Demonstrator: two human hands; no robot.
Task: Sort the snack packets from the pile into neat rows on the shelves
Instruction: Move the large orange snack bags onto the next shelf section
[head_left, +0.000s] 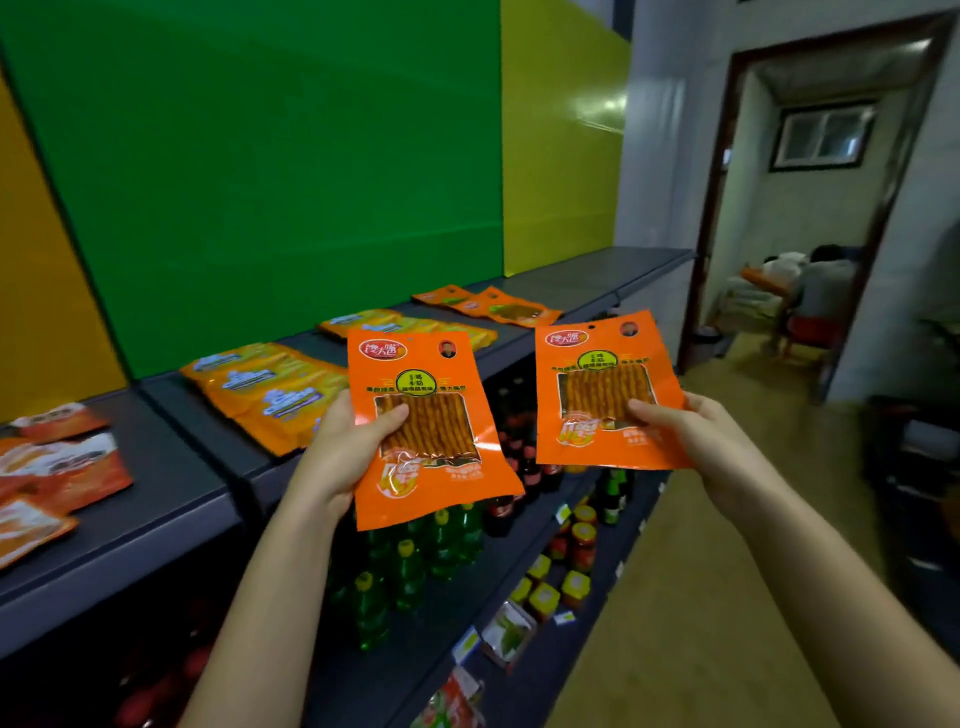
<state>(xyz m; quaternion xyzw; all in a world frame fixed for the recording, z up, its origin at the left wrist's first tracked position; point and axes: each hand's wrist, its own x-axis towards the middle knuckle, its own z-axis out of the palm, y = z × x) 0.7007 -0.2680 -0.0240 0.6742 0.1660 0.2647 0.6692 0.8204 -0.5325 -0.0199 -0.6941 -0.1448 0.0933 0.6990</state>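
Note:
My left hand (345, 452) grips an orange snack packet (441, 478) by its left edge, thumb on the clear window. My right hand (696, 431) holds a second, matching orange packet (597, 452) by its right edge. Both packets face me, upright, in front of the grey top shelf (197, 488). On that shelf lie rows of yellow-orange packets (270, 395), another yellow-orange row (405, 325) farther along, and a few orange packets (493, 306) beyond. Red-and-white packets (57, 467) lie at the left end.
Lower shelves hold green bottles (410, 566), dark red-capped bottles (524, 457) and small jars (576, 545). Green and yellow panels back the shelf. An open doorway (810, 218) at the right shows a seated person. A dark object stands by the right wall.

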